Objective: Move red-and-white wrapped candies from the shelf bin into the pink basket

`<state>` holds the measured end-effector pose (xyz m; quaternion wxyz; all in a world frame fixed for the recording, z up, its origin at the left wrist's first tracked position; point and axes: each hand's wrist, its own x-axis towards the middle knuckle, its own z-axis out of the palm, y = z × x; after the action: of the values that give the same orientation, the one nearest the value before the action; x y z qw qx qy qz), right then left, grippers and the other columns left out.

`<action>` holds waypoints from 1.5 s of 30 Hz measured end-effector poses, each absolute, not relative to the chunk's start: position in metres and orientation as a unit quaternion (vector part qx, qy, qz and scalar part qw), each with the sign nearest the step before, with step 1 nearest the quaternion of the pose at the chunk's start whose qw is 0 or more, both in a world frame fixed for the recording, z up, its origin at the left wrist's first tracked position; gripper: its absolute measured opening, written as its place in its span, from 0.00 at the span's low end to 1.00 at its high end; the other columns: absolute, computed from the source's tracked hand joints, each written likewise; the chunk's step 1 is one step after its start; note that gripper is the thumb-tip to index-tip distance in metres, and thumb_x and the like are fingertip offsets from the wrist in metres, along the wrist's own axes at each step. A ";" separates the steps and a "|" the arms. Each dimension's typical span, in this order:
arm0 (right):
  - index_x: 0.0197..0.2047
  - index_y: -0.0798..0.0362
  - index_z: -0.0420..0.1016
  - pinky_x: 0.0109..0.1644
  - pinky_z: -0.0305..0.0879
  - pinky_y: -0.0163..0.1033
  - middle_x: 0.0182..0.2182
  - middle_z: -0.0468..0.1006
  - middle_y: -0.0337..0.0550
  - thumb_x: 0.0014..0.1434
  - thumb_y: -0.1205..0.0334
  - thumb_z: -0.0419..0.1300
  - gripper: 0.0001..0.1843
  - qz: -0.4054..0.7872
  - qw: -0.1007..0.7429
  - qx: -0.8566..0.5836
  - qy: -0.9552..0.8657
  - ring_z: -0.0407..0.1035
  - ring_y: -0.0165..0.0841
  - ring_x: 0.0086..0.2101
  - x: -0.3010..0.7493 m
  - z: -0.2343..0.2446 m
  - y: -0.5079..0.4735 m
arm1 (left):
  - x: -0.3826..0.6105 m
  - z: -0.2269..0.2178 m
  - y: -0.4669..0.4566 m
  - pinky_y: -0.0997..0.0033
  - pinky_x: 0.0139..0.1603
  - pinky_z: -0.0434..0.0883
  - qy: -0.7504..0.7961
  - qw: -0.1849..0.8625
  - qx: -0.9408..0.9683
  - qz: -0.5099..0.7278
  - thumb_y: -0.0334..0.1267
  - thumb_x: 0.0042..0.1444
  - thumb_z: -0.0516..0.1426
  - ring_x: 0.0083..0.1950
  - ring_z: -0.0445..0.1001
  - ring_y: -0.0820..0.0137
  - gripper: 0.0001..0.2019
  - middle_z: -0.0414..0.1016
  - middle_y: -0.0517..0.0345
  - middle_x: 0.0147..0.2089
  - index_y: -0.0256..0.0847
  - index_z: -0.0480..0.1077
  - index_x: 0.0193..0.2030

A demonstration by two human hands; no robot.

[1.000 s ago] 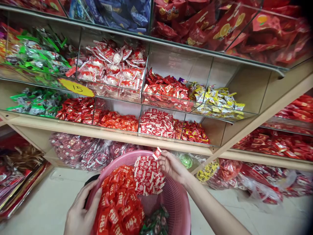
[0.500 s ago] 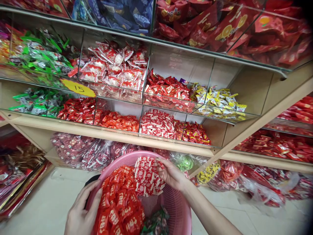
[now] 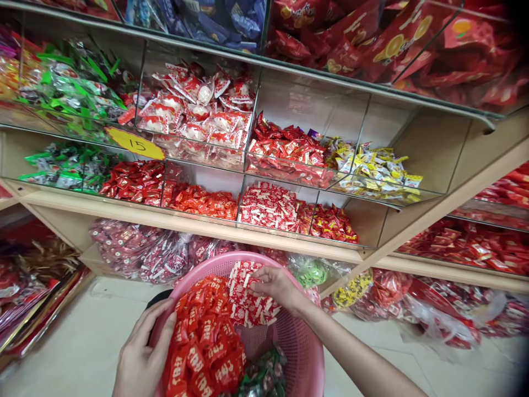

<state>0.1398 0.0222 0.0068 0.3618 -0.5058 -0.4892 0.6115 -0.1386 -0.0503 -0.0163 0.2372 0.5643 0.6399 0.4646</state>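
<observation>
A pink plastic basket (image 3: pixel 303 353) stands low in front of me. My left hand (image 3: pixel 144 342) grips its left rim, thumb on the inner side and fingers outside. Inside lie orange-red wrapped candies (image 3: pixel 202 336) on the left, small red-and-white candies (image 3: pixel 248 309) at the back, and dark green wrapped candies (image 3: pixel 264 372) at the bottom right. My right hand (image 3: pixel 275 286) is over the red-and-white candies, its fingers bent and closed together at the tips. Whatever is between those fingertips cannot be made out.
Ahead, a wooden shelf (image 3: pixel 198 223) carries clear bins of candies, with a yellow price tag (image 3: pixel 135 143) on one. Bagged candies (image 3: pixel 140 251) lie beneath it, and more bags (image 3: pixel 438 309) rest on the floor at right. Shiny packets (image 3: pixel 33 292) fill the left edge.
My right hand has shifted left and slightly inward, from the basket's back right side to above the red-and-white candies. My left hand stays on the rim.
</observation>
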 end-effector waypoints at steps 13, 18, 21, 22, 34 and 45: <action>0.40 0.53 0.68 0.46 0.61 0.39 0.38 0.72 0.46 0.59 0.71 0.48 0.11 0.067 0.066 -0.513 -0.853 0.65 0.35 0.40 0.097 0.011 0.024 | -0.140 -0.015 -0.051 0.74 0.31 0.74 0.622 0.210 0.589 0.471 0.44 0.53 0.53 0.52 0.69 0.61 0.15 0.70 0.52 0.50 0.44 0.70 0.45; 0.39 0.53 0.68 0.44 0.62 0.39 0.38 0.71 0.46 0.59 0.72 0.48 0.11 0.025 0.055 -0.521 -0.852 0.64 0.35 0.39 0.093 0.002 0.027 | -0.140 -0.015 -0.051 0.70 0.37 0.73 0.626 0.205 0.590 0.468 0.45 0.52 0.53 0.51 0.70 0.62 0.15 0.71 0.53 0.50 0.44 0.70 0.44; 0.39 0.52 0.68 0.43 0.62 0.40 0.37 0.71 0.45 0.59 0.71 0.48 0.10 0.020 0.056 -0.525 -0.849 0.64 0.35 0.38 0.093 -0.004 0.028 | -0.140 -0.016 -0.051 0.71 0.37 0.73 0.625 0.209 0.592 0.464 0.45 0.53 0.52 0.52 0.69 0.62 0.14 0.70 0.53 0.51 0.44 0.70 0.44; 0.38 0.52 0.68 0.43 0.62 0.40 0.36 0.71 0.45 0.59 0.71 0.48 0.10 0.021 0.056 -0.526 -0.848 0.65 0.35 0.38 0.093 -0.004 0.028 | -0.140 -0.016 -0.051 0.71 0.37 0.73 0.624 0.210 0.592 0.464 0.45 0.53 0.53 0.52 0.69 0.62 0.14 0.70 0.54 0.51 0.44 0.69 0.44; 0.38 0.55 0.71 0.45 0.63 0.44 0.37 0.73 0.49 0.60 0.70 0.48 0.11 0.041 0.043 -0.538 -0.841 0.66 0.38 0.39 0.092 0.001 0.021 | -0.141 -0.017 -0.051 0.71 0.36 0.74 0.622 0.216 0.590 0.468 0.44 0.53 0.53 0.51 0.70 0.62 0.13 0.70 0.52 0.51 0.44 0.70 0.44; 0.38 0.56 0.70 0.45 0.58 0.41 0.37 0.72 0.49 0.62 0.61 0.47 0.13 -0.012 0.165 -0.548 -0.820 0.65 0.36 0.39 0.135 0.084 0.071 | -0.141 -0.018 -0.049 0.70 0.38 0.73 0.622 0.200 0.593 0.470 0.46 0.52 0.53 0.51 0.70 0.62 0.13 0.72 0.54 0.50 0.45 0.71 0.42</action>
<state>0.1347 0.0715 0.0844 0.1653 -0.5478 -0.8200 -0.0117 -0.1413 -0.0490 -0.0175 0.2004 0.5932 0.6220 0.4703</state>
